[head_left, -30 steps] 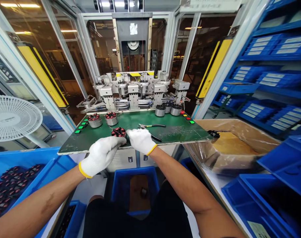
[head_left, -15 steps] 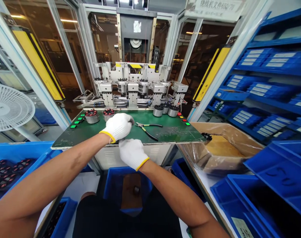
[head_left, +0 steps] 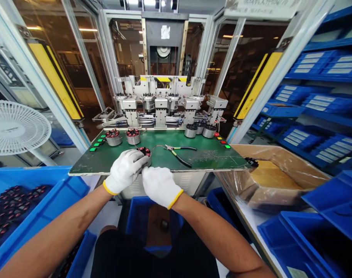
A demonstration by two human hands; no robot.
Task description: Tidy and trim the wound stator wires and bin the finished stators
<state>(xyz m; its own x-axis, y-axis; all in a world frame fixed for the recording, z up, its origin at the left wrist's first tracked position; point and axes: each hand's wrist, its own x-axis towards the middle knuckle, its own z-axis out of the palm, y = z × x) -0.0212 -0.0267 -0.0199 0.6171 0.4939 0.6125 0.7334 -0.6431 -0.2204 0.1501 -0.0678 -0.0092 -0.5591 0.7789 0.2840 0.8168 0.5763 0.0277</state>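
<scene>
A wound motor stator, with red copper coils and a silvery ring, is at the near edge of the green work plate. My left hand, in a white knit glove, is closed round the stator's left side. My gloved right hand is curled against its near right side; its fingertips and anything in them are hidden. Cutting pliers lie partly open on the plate, jaws toward the stator. A thin wire seems to run from the coils toward those jaws.
Two wound stators stand back left, and several dark-topped stators back right. Behind them is a winding machine. A blue bin of coiled parts is at left, a cardboard box at right, a fan far left.
My left hand has moved down and left from near the pliers' jaws, uncovering the coils of the stator. My right hand stays curled at the plate's edge. The whole view has shifted slightly.
</scene>
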